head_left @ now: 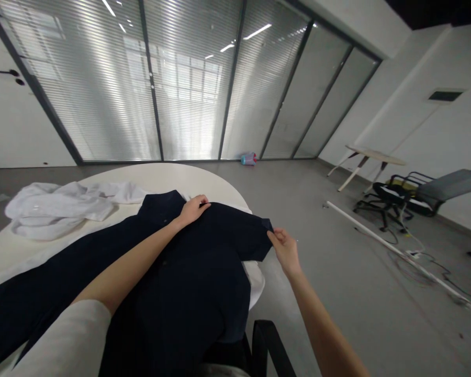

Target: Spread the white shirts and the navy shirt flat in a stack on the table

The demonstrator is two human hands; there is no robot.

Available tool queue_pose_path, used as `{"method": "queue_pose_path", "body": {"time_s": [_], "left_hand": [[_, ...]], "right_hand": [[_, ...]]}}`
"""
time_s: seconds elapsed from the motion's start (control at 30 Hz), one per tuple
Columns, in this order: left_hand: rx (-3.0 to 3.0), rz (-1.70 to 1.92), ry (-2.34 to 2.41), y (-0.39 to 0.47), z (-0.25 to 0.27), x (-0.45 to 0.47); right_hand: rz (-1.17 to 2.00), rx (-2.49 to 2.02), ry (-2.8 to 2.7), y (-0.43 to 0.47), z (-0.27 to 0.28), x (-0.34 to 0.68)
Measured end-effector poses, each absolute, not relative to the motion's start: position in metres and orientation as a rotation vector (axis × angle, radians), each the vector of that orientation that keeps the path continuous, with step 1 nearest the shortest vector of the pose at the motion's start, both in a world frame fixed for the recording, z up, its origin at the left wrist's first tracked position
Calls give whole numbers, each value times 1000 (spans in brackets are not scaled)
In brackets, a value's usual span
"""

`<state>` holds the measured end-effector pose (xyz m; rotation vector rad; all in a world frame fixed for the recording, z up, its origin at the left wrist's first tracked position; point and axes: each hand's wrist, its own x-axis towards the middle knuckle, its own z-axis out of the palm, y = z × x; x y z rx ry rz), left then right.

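From the head camera you look down on a dark navy shirt [188,262] spread across a round white table [204,180], its body running from the far part of the tabletop toward you and hanging over the near edge. Your left hand [193,208] lies on the shirt near its shoulder, fingers curled and pinching a fold of the cloth at the top seam. Your right hand [286,248] is out past the table's right edge, thumb and fingers closed on the end of the short sleeve [255,238], holding it out to the side and off the table. Both forearms are bare, and a light sleeve shows at your left upper arm. To the left on the tabletop, just beside the navy shirt, lies a crumpled white garment [58,207]. Below the table's near edge the dark back of a chair [267,345] shows. Farther off, a wall of glass panels with blinds [188,78] crosses the room; a small table [371,159], an office chair [416,196] and a long white rail [400,256] on the grey floor stand well apart at your right.
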<state>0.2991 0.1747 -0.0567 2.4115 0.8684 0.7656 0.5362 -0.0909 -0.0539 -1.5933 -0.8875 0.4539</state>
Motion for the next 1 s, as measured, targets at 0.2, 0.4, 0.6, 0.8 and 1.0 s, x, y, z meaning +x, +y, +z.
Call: {"method": "queue_pose_path", "body": {"time_s": [0.2, 0.4, 0.6, 0.8, 1.0], "left_hand": [[2381, 756, 824, 168, -41, 276], [2574, 805, 969, 145, -8, 130], [2672, 440, 1495, 110, -37, 26], [2691, 301, 1365, 105, -62, -23], [2595, 262, 1642, 78, -67, -119]], "right_hand": [[555, -1942, -932, -64, -80, 565], [-44, -1831, -1186, -34, -49, 526], [129, -1604, -2147, 30, -24, 418], [279, -1803, -2410, 60, -63, 398], [191, -1798, -2390, 64, -75, 402]]}}
